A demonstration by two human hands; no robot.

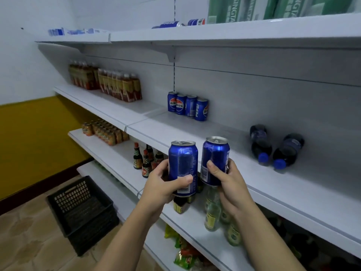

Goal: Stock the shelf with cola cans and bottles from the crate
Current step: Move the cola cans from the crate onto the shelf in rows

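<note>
The thumb of the left hand (162,184) lies across the front of the left can (182,163) near its base, with the other fingers curled round the back, so the can is gripped low and held upright with its pull-tab on top. The right hand (231,184) does the same with the right can (214,153): thumb pressed on the near face, fingers wrapped round the far side, can upright but tipped slightly to the left. Gripping low probably leaves the upper bodies free and keeps the bases ready to set straight down. The two cans are close together, just apart, raised in front of the edge of the shelf (293,184) and not yet resting on it. Further back on that board a row of four cans (187,105) stands against the rear panel, the likely spot for this pair, with bare board around it. To the right, two cola bottles (273,147) lie on their sides, caps toward the person, and will probably need standing up. Down on the floor to the left sits the black crate (78,208); its inside is too dark to tell what remains.
</note>
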